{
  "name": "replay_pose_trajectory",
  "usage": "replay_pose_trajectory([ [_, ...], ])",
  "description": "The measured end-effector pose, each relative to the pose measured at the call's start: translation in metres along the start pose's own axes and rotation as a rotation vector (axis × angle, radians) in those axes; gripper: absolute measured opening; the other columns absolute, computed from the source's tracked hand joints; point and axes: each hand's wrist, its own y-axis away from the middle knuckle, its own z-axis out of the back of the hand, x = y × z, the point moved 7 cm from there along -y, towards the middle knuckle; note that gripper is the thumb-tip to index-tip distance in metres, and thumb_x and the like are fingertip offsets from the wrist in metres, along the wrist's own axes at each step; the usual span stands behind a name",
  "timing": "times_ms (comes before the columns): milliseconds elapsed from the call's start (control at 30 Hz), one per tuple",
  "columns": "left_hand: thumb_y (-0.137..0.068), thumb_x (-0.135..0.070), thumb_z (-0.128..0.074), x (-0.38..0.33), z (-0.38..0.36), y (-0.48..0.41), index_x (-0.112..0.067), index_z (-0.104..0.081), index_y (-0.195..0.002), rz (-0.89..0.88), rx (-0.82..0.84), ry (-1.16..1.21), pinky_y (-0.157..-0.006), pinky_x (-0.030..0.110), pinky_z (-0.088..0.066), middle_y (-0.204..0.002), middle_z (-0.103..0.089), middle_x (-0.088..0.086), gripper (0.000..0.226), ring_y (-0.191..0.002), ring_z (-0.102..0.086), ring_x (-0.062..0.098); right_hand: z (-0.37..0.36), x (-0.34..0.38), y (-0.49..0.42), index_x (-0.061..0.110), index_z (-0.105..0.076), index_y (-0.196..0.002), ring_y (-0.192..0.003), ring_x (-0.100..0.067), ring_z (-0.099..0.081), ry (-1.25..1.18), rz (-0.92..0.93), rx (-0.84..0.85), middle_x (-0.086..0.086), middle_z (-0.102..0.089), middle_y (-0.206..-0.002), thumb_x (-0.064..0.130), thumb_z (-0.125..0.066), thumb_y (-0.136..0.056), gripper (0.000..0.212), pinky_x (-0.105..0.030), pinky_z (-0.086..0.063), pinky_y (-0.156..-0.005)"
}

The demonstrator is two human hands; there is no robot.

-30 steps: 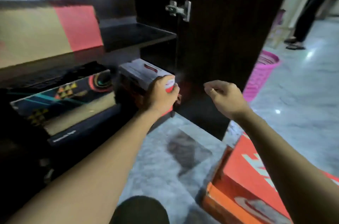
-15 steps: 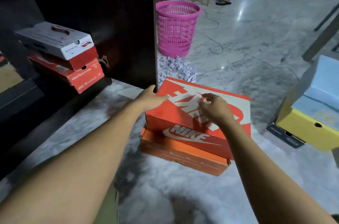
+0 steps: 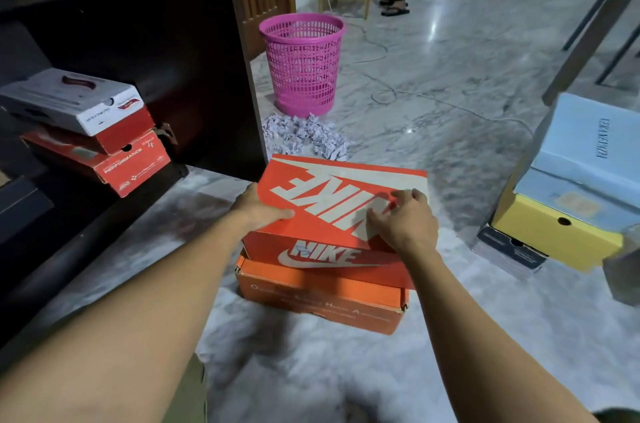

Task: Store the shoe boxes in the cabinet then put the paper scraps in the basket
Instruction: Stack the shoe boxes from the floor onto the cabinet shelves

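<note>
Fingers of the left hand [image 3: 258, 209] press flat on the glossy red cardboard box [image 3: 332, 215]; right hand [image 3: 403, 218] fingers curl on its lid, above a matte orange box [image 3: 322, 298].

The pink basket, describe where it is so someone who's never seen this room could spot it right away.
Find the open dark cabinet door on the left; the pink basket stands upright on the marble floor just past its edge. A heap of paper scraps lies in front. It is the only round, pink mesh thing among cardboard boxes.
</note>
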Motion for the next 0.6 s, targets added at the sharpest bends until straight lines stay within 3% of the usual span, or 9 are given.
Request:
replay_pose_trajectory([
  [67,-0.056,-0.051,-0.088,0.003,0.005,0.004,-0.028,-0.049,-0.126,0.03,-0.018,0.037,-0.093,0.044,-0.054,-0.118,-0.063,-0.005,0.083,-0.108,-0.063,0.022,0.007,-0.006,0.002,0.023,-0.055,-0.133,-0.133,-0.027,-0.046,-0.162,-0.003,-0.071,-0.007,-0.037,-0.15,0.05,-0.063,-0.081,0.059,-0.046,-0.04,-0.108],
  [167,-0.07,-0.046,-0.083,0.016,0.008,0.006,-0.02,-0.039,-0.137,0.118,-0.034,0.111,-0.089,0.042,-0.054,-0.126,-0.059,0.005,0.084,-0.11,-0.062,0.029,0.014,-0.028,0.012,0.025,-0.045,-0.14,-0.135,-0.031,-0.041,-0.159,-0.16,-0.152,-0.01,-0.036,-0.15,0.051,-0.06,-0.081,0.066,-0.051,-0.039,-0.106],
  [300,-0.075,-0.054,-0.076,0.026,-0.002,0.008,-0.019,-0.049,-0.129,0.199,0.069,0.17,-0.084,0.044,-0.05,-0.127,-0.064,0.008,0.069,-0.113,-0.062,0.032,0.003,-0.052,0.017,0.014,-0.025,-0.148,-0.123,-0.038,-0.051,-0.263,-0.407,0.037,-0.016,-0.051,-0.139,0.05,-0.052,-0.089,0.074,-0.043,-0.041,-0.095],
  [433,-0.07,-0.053,-0.08,0.023,0.001,0.005,-0.024,-0.06,-0.117,0.127,0.082,0.174,-0.075,0.037,-0.053,-0.111,-0.071,0.003,0.059,-0.098,-0.068,0.026,0.003,-0.05,0.015,0.01,-0.04,-0.136,-0.112,-0.036,-0.057,-0.294,-0.387,0.03,-0.016,-0.06,-0.125,0.045,-0.051,-0.092,0.058,-0.036,-0.037,-0.08],
  [533,-0.068,-0.053,-0.082,0.018,0.015,0.004,-0.026,-0.062,-0.109,0.088,0.042,0.179,-0.064,0.03,-0.051,-0.107,-0.072,0.0,0.052,-0.088,-0.069,0.019,0.005,-0.043,0.014,0.01,-0.048,-0.125,-0.106,-0.035,-0.058,-0.334,-0.368,0.018,-0.015,-0.063,-0.118,0.045,-0.056,-0.088,0.051,-0.034,-0.039,-0.077],
  [600,-0.065,-0.058,-0.081,0.014,0.032,0.007,-0.03,-0.062,-0.108,0.056,-0.001,0.154,-0.067,0.03,-0.052,-0.107,-0.071,-0.002,0.055,-0.086,-0.067,0.016,0.008,-0.033,0.01,0.011,-0.052,-0.12,-0.105,-0.034,-0.059,-0.368,-0.341,0.008,-0.013,-0.064,-0.115,0.044,-0.059,-0.085,0.048,-0.035,-0.04,-0.078],
])
